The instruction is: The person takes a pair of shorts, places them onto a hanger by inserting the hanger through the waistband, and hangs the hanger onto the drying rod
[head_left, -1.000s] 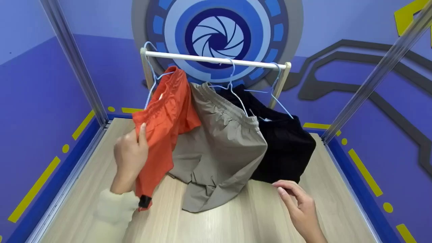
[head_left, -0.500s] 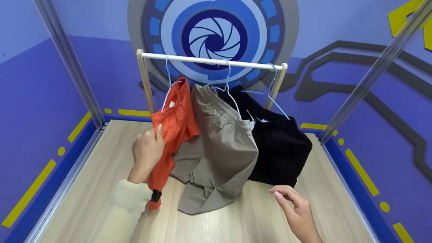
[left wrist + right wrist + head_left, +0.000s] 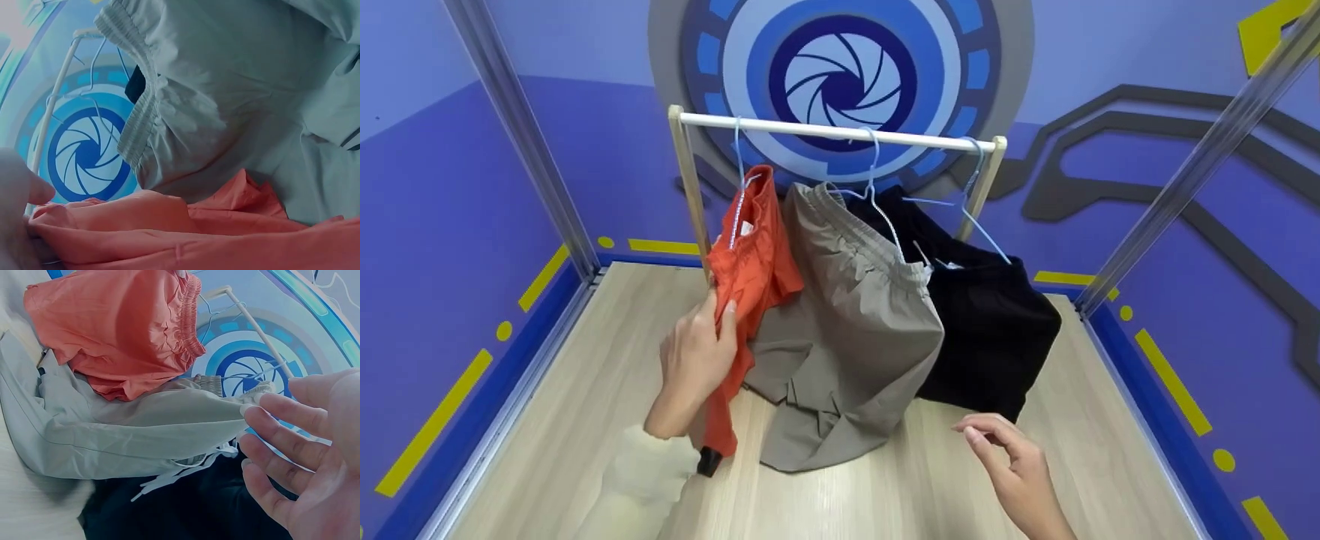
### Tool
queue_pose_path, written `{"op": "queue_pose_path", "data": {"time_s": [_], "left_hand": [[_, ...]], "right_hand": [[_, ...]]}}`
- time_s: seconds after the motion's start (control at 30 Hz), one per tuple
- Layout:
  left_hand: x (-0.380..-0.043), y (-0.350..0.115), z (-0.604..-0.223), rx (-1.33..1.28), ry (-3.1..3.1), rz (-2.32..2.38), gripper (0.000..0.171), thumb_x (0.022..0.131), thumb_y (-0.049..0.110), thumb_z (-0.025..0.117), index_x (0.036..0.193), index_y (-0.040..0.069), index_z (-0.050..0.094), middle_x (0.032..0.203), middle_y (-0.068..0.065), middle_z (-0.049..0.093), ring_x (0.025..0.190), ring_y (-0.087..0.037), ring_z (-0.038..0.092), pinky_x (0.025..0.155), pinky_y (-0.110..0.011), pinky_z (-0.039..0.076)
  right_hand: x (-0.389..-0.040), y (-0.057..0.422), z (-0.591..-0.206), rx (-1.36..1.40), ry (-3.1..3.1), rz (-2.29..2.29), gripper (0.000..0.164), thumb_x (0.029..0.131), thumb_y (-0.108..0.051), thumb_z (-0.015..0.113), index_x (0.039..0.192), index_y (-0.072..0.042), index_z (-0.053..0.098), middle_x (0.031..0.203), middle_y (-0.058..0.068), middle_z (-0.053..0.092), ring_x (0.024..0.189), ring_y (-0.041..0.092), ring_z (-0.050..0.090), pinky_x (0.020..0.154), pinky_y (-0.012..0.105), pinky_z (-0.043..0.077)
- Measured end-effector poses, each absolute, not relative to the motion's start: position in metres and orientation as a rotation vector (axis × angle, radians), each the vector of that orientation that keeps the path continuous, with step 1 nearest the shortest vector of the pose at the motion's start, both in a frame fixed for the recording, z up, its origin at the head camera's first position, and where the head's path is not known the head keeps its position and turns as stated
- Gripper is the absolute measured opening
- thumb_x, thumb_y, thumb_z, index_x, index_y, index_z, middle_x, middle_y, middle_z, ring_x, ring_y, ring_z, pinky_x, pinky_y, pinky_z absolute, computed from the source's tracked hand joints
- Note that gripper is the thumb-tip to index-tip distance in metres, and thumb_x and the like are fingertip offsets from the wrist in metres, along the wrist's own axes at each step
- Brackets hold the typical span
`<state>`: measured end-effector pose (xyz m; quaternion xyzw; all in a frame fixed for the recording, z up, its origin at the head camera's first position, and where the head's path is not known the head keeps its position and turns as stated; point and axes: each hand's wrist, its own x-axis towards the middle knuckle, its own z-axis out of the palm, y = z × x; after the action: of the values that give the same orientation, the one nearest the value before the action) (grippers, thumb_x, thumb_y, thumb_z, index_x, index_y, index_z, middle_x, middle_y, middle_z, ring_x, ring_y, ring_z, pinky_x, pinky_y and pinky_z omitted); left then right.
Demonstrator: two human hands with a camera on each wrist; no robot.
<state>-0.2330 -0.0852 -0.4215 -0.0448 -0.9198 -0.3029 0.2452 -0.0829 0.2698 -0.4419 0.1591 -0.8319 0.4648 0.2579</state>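
Note:
My left hand (image 3: 701, 349) holds the side of a pair of orange shorts (image 3: 757, 255), thumb on the near face. In the left wrist view the orange cloth (image 3: 185, 236) runs between the thumb and the fingers. A light-blue hanger (image 3: 739, 146) carries these shorts from a white rod (image 3: 802, 129). Beside them hang grey-beige shorts (image 3: 870, 322) on a second hanger (image 3: 875, 161), then a black garment (image 3: 990, 337) on a third hanger (image 3: 979, 169). My right hand (image 3: 1020, 472) hovers before the black garment with loosely bent fingers; the right wrist view shows nothing held.
The rod sits on wooden posts (image 3: 690, 187) of a small rack on a wood-grain tabletop (image 3: 960, 495). Metal frame posts (image 3: 521, 142) rise on both sides, before blue and purple printed walls (image 3: 585, 150). The grey-beige hem (image 3: 810, 450) reaches low toward the tabletop.
The orange shorts and their hanger have moved right, the hook shifting from the rod's left end to farther along it. My left hand moved right and slightly lower. My right hand barely moved.

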Motion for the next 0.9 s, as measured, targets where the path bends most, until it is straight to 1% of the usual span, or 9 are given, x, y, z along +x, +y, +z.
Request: {"op": "queue_pose_path", "data": {"time_s": [0.13, 0.27, 0.37, 0.43, 0.47, 0.53, 0.73, 0.8, 0.9], "left_hand": [[-0.223, -0.084, -0.425, -0.152, -2.531, -0.839, 0.042, 0.094, 0.027, 0.047, 0.131, 0.006, 0.047, 0.071, -0.006, 0.053, 0.059, -0.020, 0.047, 0.048, -0.028, 0.031], [-0.213, -0.081, -0.428, -0.161, -2.518, -0.846, 0.043, 0.094, 0.023, 0.049, 0.133, 0.007, 0.045, 0.076, -0.009, 0.057, 0.060, -0.021, 0.050, 0.048, -0.029, 0.033], [-0.205, -0.077, -0.428, -0.195, -2.476, -0.864, 0.043, 0.093, 0.022, 0.051, 0.133, 0.008, 0.047, 0.099, -0.012, 0.065, 0.074, -0.025, 0.061, 0.053, -0.034, 0.045], [-0.199, -0.075, -0.427, -0.237, -2.453, -0.889, 0.043, 0.092, 0.022, 0.052, 0.133, 0.008, 0.047, 0.116, -0.012, 0.062, 0.091, -0.027, 0.064, 0.065, -0.040, 0.051], [-0.197, -0.073, -0.427, -0.257, -2.447, -0.906, 0.044, 0.092, 0.022, 0.053, 0.133, 0.008, 0.047, 0.124, -0.012, 0.058, 0.100, -0.027, 0.062, 0.072, -0.042, 0.052], [-0.193, -0.071, -0.427, -0.286, -2.438, -0.940, 0.047, 0.091, 0.022, 0.054, 0.134, 0.008, 0.045, 0.130, -0.011, 0.054, 0.111, -0.027, 0.057, 0.082, -0.045, 0.050], [-0.186, -0.066, -0.434, -0.359, -2.362, -0.972, 0.069, 0.085, 0.019, 0.062, 0.143, 0.009, 0.027, 0.142, -0.012, 0.039, 0.127, -0.027, 0.042, 0.099, -0.047, 0.039], [-0.183, -0.062, -0.436, -0.393, -2.302, -0.944, 0.074, 0.083, 0.018, 0.064, 0.144, 0.008, 0.024, 0.145, -0.012, 0.034, 0.131, -0.027, 0.037, 0.104, -0.045, 0.034], [-0.177, -0.054, -0.439, -0.473, -2.216, -0.927, 0.074, 0.082, 0.018, 0.065, 0.144, 0.007, 0.025, 0.147, -0.010, 0.031, 0.134, -0.025, 0.032, 0.110, -0.036, 0.026]], "right_hand": [[-0.083, 0.268, -0.441, 0.415, -2.274, 1.252, 0.019, 0.083, 0.009, 0.056, 0.090, -0.006, 0.066, 0.087, 0.009, 0.065, 0.085, 0.013, 0.060, 0.073, 0.015, 0.043], [-0.084, 0.268, -0.441, 0.409, -2.283, 1.246, 0.021, 0.083, 0.008, 0.056, 0.090, -0.009, 0.067, 0.087, 0.009, 0.065, 0.085, 0.012, 0.060, 0.073, 0.015, 0.043], [-0.084, 0.268, -0.441, 0.407, -2.288, 1.256, 0.020, 0.084, 0.008, 0.056, 0.090, -0.008, 0.067, 0.088, 0.008, 0.065, 0.086, 0.012, 0.060, 0.073, 0.015, 0.043], [-0.084, 0.267, -0.440, 0.405, -2.293, 1.262, 0.019, 0.084, 0.007, 0.056, 0.090, -0.007, 0.067, 0.088, 0.007, 0.065, 0.086, 0.011, 0.059, 0.073, 0.015, 0.043], [-0.084, 0.267, -0.440, 0.406, -2.294, 1.262, 0.019, 0.084, 0.007, 0.056, 0.090, -0.007, 0.067, 0.088, 0.007, 0.065, 0.086, 0.011, 0.059, 0.073, 0.015, 0.043], [-0.085, 0.266, -0.439, 0.417, -2.296, 1.260, 0.020, 0.084, 0.008, 0.056, 0.090, -0.007, 0.067, 0.088, 0.008, 0.066, 0.085, 0.012, 0.060, 0.072, 0.015, 0.043], [-0.087, 0.264, -0.436, 0.442, -2.297, 1.238, 0.025, 0.083, 0.009, 0.057, 0.091, -0.012, 0.067, 0.087, 0.008, 0.066, 0.083, 0.014, 0.060, 0.072, 0.015, 0.044], [-0.088, 0.265, -0.437, 0.436, -2.302, 1.220, 0.025, 0.083, 0.008, 0.057, 0.091, -0.013, 0.066, 0.087, 0.007, 0.066, 0.082, 0.013, 0.060, 0.072, 0.014, 0.044], [-0.091, 0.268, -0.440, 0.397, -2.323, 1.179, 0.025, 0.083, 0.007, 0.058, 0.092, -0.015, 0.066, 0.090, 0.004, 0.066, 0.082, 0.010, 0.060, 0.074, 0.013, 0.043]]}}
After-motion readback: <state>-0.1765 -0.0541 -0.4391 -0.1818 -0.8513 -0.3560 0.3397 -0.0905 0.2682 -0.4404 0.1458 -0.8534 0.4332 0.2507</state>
